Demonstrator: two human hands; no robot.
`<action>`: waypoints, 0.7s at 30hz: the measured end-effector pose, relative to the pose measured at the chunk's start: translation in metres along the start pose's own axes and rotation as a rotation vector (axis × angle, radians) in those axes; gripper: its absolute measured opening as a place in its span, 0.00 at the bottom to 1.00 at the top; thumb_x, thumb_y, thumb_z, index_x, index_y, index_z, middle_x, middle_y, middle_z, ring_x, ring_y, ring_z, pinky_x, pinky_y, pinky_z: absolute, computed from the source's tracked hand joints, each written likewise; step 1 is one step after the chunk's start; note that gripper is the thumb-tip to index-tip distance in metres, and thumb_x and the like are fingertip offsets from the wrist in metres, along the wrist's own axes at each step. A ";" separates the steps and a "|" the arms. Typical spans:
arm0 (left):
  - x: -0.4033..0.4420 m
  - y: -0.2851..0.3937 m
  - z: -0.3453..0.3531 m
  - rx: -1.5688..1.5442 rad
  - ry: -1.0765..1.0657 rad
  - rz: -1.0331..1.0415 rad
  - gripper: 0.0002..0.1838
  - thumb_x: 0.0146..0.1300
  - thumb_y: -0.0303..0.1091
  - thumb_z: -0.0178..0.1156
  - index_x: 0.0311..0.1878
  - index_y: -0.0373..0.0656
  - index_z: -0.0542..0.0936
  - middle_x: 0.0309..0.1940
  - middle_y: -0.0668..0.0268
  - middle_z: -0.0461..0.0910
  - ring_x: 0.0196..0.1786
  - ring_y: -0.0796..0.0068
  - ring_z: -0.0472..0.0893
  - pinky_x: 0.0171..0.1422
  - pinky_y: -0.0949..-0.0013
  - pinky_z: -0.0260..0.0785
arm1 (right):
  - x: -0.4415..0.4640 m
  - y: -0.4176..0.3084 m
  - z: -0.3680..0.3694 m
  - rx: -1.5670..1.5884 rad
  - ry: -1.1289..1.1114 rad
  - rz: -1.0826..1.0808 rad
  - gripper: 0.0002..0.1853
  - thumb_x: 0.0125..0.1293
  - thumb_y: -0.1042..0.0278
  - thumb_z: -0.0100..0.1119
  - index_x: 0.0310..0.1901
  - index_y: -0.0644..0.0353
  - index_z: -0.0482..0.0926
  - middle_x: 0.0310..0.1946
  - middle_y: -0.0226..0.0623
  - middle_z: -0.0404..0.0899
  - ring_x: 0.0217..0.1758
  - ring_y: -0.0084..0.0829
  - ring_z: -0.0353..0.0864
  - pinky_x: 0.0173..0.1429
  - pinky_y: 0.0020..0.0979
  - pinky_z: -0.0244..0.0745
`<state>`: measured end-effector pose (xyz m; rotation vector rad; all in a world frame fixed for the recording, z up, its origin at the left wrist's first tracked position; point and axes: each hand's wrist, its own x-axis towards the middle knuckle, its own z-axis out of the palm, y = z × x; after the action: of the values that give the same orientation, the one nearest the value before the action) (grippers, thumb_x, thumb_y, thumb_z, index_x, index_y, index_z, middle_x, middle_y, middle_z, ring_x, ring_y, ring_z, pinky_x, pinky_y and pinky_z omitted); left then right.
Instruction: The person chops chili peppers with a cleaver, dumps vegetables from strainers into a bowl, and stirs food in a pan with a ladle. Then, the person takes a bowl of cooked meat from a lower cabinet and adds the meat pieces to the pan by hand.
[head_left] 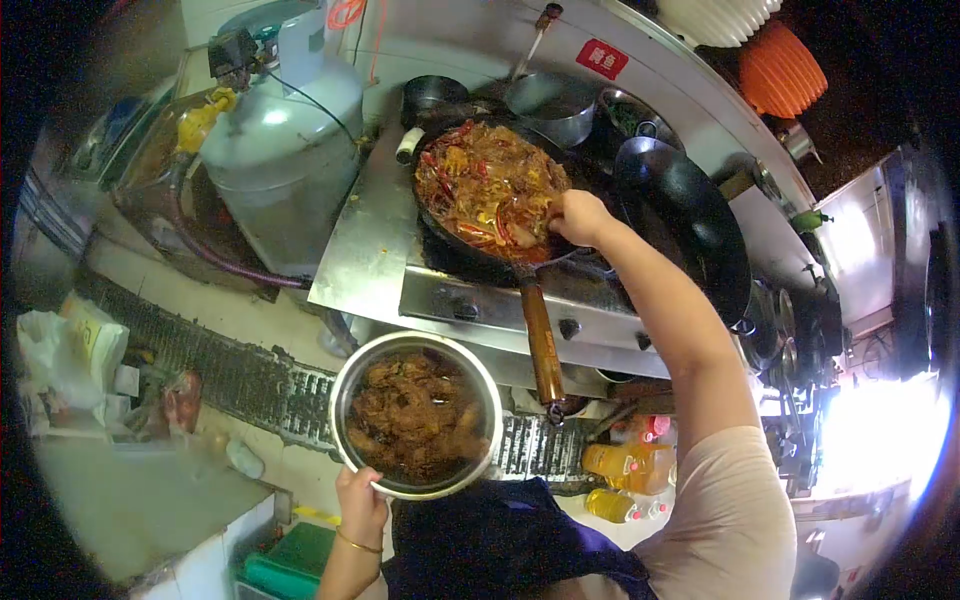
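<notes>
My left hand (361, 507) grips the near rim of a round metal bowl (492, 420). Dark brown cooked pieces (412, 415) fill much of the bowl, which is held in front of the stove. My right hand (580, 217) is at the right edge of a black wok (428, 215), its fingers closed; whatever they hold, if anything, is hidden. Red chillies and brown food in sauce (490, 185) lie in the wok. Its wooden handle (543, 340) points toward me.
A gas cylinder (285, 150) stands left of the metal stove (365, 245). Behind the wok are a metal pot (560, 125) and a small dark pot (433, 93). A large empty wok (690, 205) lies to the right. Oil bottles (630, 465) stand below.
</notes>
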<state>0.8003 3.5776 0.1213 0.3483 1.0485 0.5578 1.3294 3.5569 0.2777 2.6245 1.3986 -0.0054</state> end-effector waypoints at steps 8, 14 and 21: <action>0.012 0.044 0.017 -0.035 -0.009 0.101 0.13 0.46 0.16 0.52 0.34 0.44 0.69 0.26 0.72 0.67 0.28 0.78 0.72 0.29 0.74 0.67 | 0.002 0.011 -0.011 0.146 0.150 -0.046 0.14 0.54 0.51 0.66 0.35 0.51 0.86 0.35 0.43 0.83 0.40 0.44 0.82 0.46 0.42 0.77; 0.007 0.071 0.048 -0.113 -0.030 0.157 0.12 0.50 0.16 0.54 0.37 0.43 0.72 0.25 0.72 0.71 0.23 0.80 0.72 0.22 0.76 0.65 | -0.046 -0.044 -0.062 -0.018 0.473 -0.256 0.13 0.56 0.60 0.64 0.42 0.51 0.85 0.38 0.39 0.82 0.42 0.41 0.80 0.51 0.40 0.74; -0.006 0.093 0.077 -0.161 -0.164 0.193 0.12 0.51 0.17 0.53 0.37 0.45 0.71 0.22 0.72 0.72 0.19 0.77 0.72 0.21 0.76 0.66 | -0.115 -0.208 -0.109 0.063 -0.169 -0.814 0.19 0.45 0.50 0.70 0.30 0.57 0.80 0.25 0.42 0.81 0.33 0.45 0.82 0.39 0.43 0.77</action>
<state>0.8416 3.6484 0.2100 0.3490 0.8116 0.7685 1.0848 3.5920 0.3647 1.8507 2.2904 -0.3610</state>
